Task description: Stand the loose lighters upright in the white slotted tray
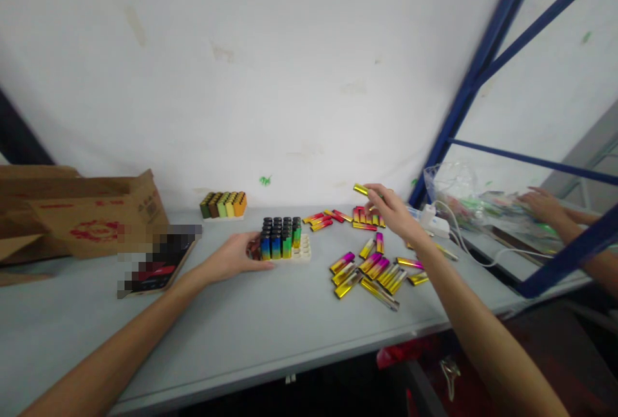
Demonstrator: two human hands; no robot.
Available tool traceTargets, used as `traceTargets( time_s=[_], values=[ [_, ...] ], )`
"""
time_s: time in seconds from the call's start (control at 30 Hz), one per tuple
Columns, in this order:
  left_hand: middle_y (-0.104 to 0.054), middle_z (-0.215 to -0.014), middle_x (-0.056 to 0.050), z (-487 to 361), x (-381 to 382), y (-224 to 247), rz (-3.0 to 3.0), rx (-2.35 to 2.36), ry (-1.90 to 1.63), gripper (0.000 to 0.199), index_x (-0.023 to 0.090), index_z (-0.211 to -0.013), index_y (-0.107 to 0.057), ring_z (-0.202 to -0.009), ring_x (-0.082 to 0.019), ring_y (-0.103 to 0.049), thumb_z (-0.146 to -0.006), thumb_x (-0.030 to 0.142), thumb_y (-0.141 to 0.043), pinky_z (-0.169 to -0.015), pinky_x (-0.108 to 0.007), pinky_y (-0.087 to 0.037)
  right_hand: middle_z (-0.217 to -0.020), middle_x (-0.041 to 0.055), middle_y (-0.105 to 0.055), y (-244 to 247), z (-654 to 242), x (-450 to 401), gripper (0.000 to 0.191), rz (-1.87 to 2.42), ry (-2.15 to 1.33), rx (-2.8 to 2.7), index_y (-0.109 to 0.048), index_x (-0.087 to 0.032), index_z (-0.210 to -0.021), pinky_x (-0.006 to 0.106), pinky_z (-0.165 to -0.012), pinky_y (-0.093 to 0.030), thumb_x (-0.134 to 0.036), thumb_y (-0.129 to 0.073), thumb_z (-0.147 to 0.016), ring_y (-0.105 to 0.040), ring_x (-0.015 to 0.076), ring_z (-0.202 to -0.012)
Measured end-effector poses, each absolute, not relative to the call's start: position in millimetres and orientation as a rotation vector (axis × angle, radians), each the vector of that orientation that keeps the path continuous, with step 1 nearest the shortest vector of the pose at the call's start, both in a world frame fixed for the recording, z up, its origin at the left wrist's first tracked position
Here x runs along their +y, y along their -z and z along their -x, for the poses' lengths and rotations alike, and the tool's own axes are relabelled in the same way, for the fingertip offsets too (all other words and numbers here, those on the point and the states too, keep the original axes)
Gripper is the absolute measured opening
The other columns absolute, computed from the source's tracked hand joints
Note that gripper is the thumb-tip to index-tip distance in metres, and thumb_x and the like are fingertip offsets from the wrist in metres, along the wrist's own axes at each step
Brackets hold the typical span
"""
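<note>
A white holed tray (pixel 302 248) stands on the table with rows of upright, shiny lighter-shaped tubes (pixel 276 243) in it, blue to green with black tops. My left hand (pixel 240 253) grips the left end of this tray, thumb along the front and fingers round the side. Raised above the table on the right, my right hand (pixel 389 206) pinches a yellow metallic tube (pixel 360 190) near its end. Below it, several loose yellow and magenta tubes (pixel 374 267) lie scattered. More red and yellow tubes (pixel 365 217) lie farther back.
Another filled tray (pixel 223 205) of green, yellow and orange pieces sits by the wall. A phone (pixel 161 262) and an open cardboard box (pixel 96 214) are at left. At right are a blue post (pixel 449 121), a power strip (pixel 437 224) and another person's hand (pixel 543 203) near plastic bags.
</note>
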State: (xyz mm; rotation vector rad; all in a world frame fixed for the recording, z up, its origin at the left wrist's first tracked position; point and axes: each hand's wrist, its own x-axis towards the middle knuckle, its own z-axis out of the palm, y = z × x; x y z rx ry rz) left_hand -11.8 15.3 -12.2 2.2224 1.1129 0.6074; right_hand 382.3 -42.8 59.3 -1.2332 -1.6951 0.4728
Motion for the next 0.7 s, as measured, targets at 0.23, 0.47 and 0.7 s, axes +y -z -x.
traceTargets(
  time_s=[0.23, 0.47, 0.7],
  values=[
    [-0.061, -0.077, -0.001, 10.9, 14.1, 9.7, -2.283, 1.119, -0.552, 0.053, 0.016, -0.09, -0.065, -0.069, -0.019, -0.053, -0.066, 0.062, -0.077, -0.06, -0.028, -0.04, -0.066, -0.0053, -0.053, -50.6, -275.0, -31.4, 0.038, 0.942, -0.806, -1.437, -0.067, -0.02, -0.103, 0.023, -0.049, -0.033, -0.049, -0.075, -0.08, -0.041, 0.0087, -0.053],
    [-0.062, -0.078, -0.001, 10.6, 14.4, 10.8, -2.276, 1.106, -0.547, 0.052, 0.016, -0.093, -0.066, -0.07, -0.02, -0.055, -0.067, 0.061, -0.077, -0.062, -0.027, -0.04, -0.09, 0.0018, -0.064, -15.6, -247.5, -27.3, 0.039, 0.856, -1.084, -1.314, -0.063, -0.021, -0.089, 0.027, -0.071, -0.053, -0.058, -0.072, -0.081, -0.06, 0.0142, -0.08],
    [-0.063, -0.078, -0.001, 10.5, 14.0, 11.5, -2.227, 1.102, -0.556, 0.056, 0.016, -0.094, -0.066, -0.07, -0.019, -0.055, -0.063, 0.061, -0.079, -0.061, -0.027, -0.041, -0.082, -0.0017, -0.061, -12.0, -255.1, -30.3, 0.041, 0.801, -1.138, -1.29, -0.057, -0.024, -0.099, 0.028, -0.068, -0.053, -0.061, -0.067, -0.084, -0.059, 0.0136, -0.077]
  ],
)
